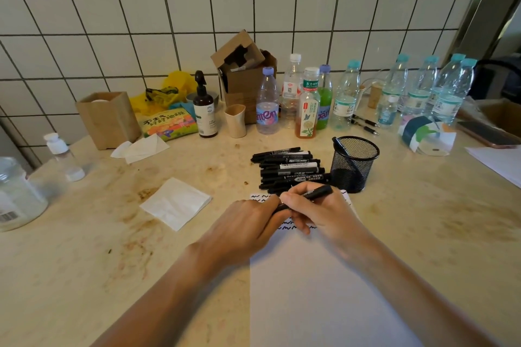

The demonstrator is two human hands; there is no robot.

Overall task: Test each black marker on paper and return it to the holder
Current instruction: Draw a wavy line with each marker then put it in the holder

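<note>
While both hands meet over the upper part of the paper (324, 290), one black marker (315, 194) is gripped between them. The right hand (318, 211) is curled round the marker's barrel, with the far end of the marker angled up and to the right. The left hand (248, 222) is closed on the marker's near end; whether a cap is being held there cannot be determined, as the fingers cover that end. Short black squiggles (258, 196) are visible on the paper just beyond and beneath the hands.

Just beyond the hands, a pile of black markers (287, 169) is laid flat on the countertop (112, 248), touching one another. A black mesh holder (353, 163) is positioned upright just beside the pile, on its right, and a single marker is leaned inside it.

A folded white napkin (176, 203) is located left of the paper. Along the tiled wall (169, 8), several plastic bottles (267, 101), a dark pump bottle (204, 110) and an open cardboard box (245, 76) are arranged.
</note>
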